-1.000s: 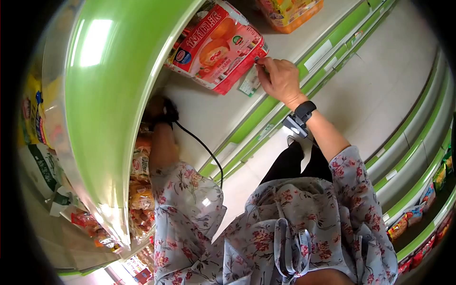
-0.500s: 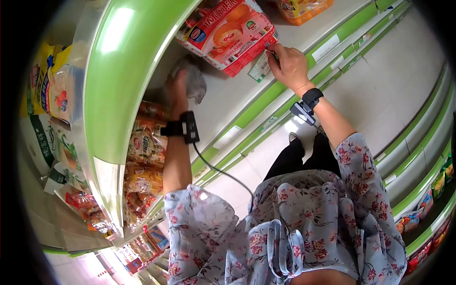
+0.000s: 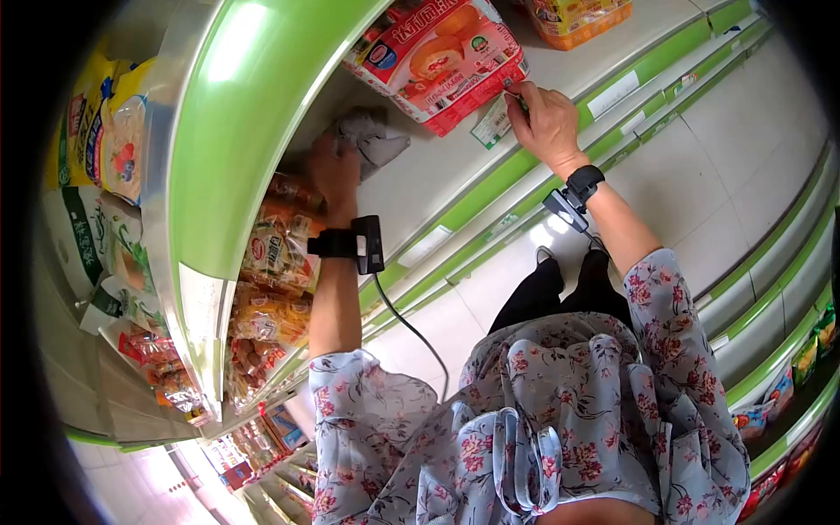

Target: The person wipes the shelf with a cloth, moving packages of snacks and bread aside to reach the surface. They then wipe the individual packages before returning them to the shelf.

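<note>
My left hand (image 3: 335, 171) is in the shadow under the green shelf edge, closed on a grey cloth (image 3: 376, 144) that lies against the white shelf. Its fingers are partly hidden and blurred. My right hand (image 3: 549, 127) pinches the upper end of a white and green price tag (image 3: 493, 122) between thumb and fingers. Just beyond the tag, close to the right fingertips, sits a red and white pack of cakes (image 3: 442, 66). A wrist strap with a small device is on each arm.
Bagged breads (image 3: 271, 254) fill the shelf beside my left forearm. A green shelf edge (image 3: 254, 114) overhangs on the left, with yellow bags (image 3: 122, 131) above it. An orange-bottomed pack (image 3: 582, 22) stands at the top. Lower green-edged shelves and the tiled floor (image 3: 682, 166) lie right.
The view has shifted slightly, so the shelf goods appear further right and higher. My left hand has shifted on the shelf, and the grey cloth now spreads wider to the right. My right hand keeps the tag.
</note>
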Demonstrator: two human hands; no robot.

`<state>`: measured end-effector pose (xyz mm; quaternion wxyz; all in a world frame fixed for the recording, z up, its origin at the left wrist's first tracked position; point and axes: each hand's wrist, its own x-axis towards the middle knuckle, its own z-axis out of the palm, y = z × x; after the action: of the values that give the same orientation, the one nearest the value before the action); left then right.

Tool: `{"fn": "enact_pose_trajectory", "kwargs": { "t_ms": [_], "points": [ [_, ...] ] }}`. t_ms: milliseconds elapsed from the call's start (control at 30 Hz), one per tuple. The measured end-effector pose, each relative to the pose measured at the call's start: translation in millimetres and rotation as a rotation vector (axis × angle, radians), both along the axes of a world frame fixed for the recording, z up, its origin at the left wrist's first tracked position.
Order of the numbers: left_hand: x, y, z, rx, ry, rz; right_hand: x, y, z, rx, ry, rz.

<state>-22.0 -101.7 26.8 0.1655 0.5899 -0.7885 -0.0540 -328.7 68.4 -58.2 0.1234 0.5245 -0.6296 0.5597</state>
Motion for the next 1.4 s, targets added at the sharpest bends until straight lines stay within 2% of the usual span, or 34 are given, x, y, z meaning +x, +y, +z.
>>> {"fn": "enact_pose_trajectory", "kwargs": {
  "t_ms": [33,133,267,300,433,567,700,767,867,967,1033,1400],
  "points": [
    [4.8,-5.4,-12.7,0.101,-0.124,-0.022,0.3,0.6,1.1,0.007,-0.001,-0.006],
    [6.9,-19.9,-44.5,0.033,-0.038,0.235,-0.6,0.0,2.2,0.0,-0.006,-0.007],
    [11.3,-27.0,-48.6,-0.091,0.037,0.346,-0.4,2.1,6.0,-0.021,-0.031,0.009],
    [11.6,-27.2,-48.3,-0.081,0.068,0.354,-1.5,2.0,5.8,-0.019,-0.032,0.008],
    [32.4,-57.1,-55.3,-0.083,-0.265,0.194,0.2,3.9,2.5,0.021,-0.023,0.015],
    [45.7,-102.1,-44.3,-0.06,-0.305,0.169,-0.4,4.0,6.3,0.035,-0.04,0.011],
    [39.3,-99.9,-53.8,-0.441,-0.204,0.33,-1.2,3.7,8.8,0.009,-0.037,0.013],
    [27.9,-88.8,-64.2,-0.668,-0.111,0.326,0.1,5.1,10.6,-0.006,-0.052,0.018],
    [23.7,-65.6,-67.7,-0.55,-0.076,0.168,-0.5,4.9,5.2,0.013,-0.027,0.005],
    [35.1,-80.8,-77.7,-0.177,-0.141,0.266,-0.8,3.4,3.0,-0.014,-0.018,0.012],
    [39.3,-91.9,-70.3,-0.087,-0.205,0.231,-0.2,4.9,5.9,0.005,-0.039,0.022],
    [89.2,-148.4,-70.2,-0.076,-0.421,0.199,-1.0,2.6,6.7,-0.027,-0.041,-0.01]
  ]
}}
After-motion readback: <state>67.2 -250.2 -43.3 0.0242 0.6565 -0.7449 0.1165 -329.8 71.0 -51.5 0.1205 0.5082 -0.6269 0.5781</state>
